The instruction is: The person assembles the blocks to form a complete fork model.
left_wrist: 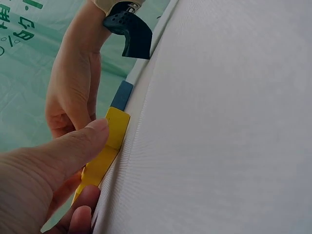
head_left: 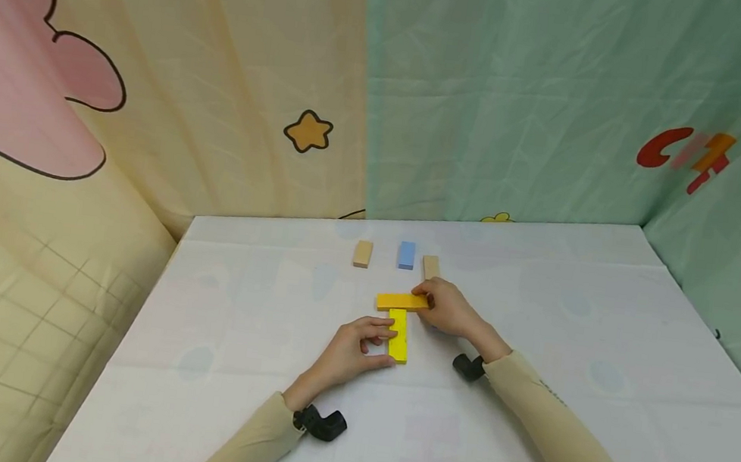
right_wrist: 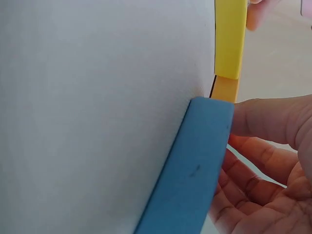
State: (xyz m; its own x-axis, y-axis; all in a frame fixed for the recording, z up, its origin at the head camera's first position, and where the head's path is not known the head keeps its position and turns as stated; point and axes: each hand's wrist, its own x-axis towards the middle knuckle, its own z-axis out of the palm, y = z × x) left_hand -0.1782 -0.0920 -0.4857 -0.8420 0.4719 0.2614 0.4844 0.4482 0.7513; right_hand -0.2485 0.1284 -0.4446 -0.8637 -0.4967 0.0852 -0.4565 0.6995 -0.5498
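A yellow block (head_left: 399,337) and an orange block (head_left: 393,302) lie on the white table in a T shape, the orange one crossing the yellow one's far end. My left hand (head_left: 352,347) pinches the yellow block, its thumb by the near end and its fingers along the left side. The thumb (left_wrist: 73,146) shows against this block in the left wrist view. My right hand (head_left: 451,309) grips the right end of the orange block. A blue block (right_wrist: 190,170) lies close to that hand in the right wrist view; in the head view it is mostly hidden.
Beyond the hands stand a light wooden block (head_left: 362,254), another blue block (head_left: 406,255) and a second wooden block (head_left: 431,267), partly behind my right hand. Each wrist wears a black camera mount (head_left: 324,425). Printed curtains (head_left: 257,81) border the white table (head_left: 252,309).
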